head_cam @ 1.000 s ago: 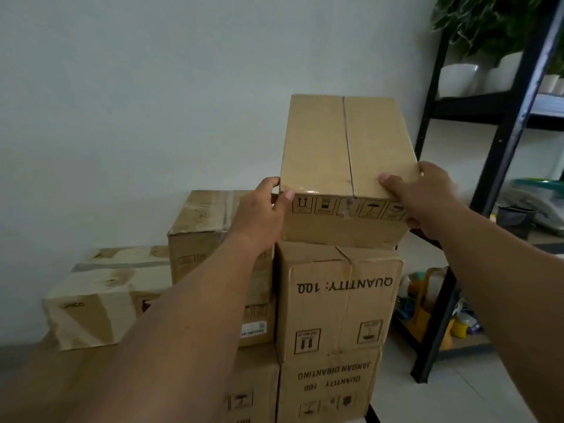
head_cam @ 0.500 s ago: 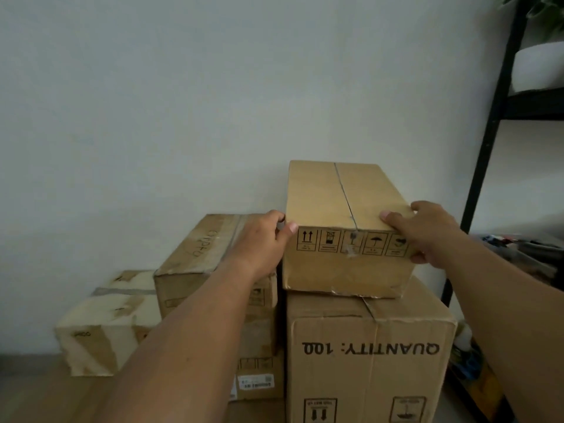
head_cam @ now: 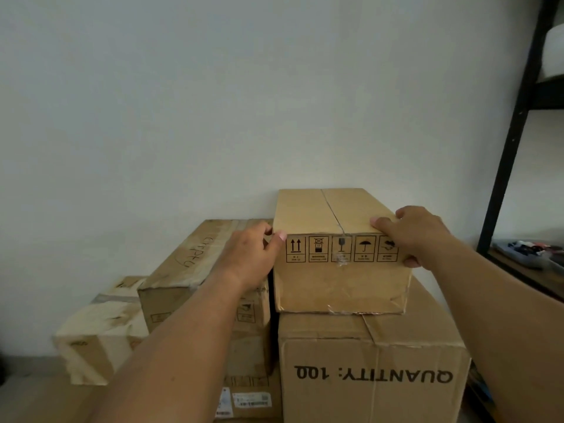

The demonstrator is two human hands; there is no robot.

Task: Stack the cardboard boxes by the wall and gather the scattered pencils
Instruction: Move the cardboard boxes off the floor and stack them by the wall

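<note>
A small tan cardboard box (head_cam: 338, 285) with handling symbols on its front rests on top of a bigger box (head_cam: 375, 370) printed upside down with "QUANTITY: 100". My left hand (head_cam: 250, 257) grips its left front corner, thumb on the top edge. My right hand (head_cam: 412, 233) grips its right front corner, fingers wrapped down the side. The box's far end reaches the white wall. No pencils are in view.
To the left stands a worn taped box (head_cam: 195, 267) with handwriting, on another box with a white label (head_cam: 250, 399). A battered pale box (head_cam: 100, 334) sits further left on the floor. A black metal shelf frame (head_cam: 506, 141) rises at the right.
The small box has come down and back onto the "QUANTITY: 100" box, toward the wall. My view has tilted up and closer. Both hands keep their grip.
</note>
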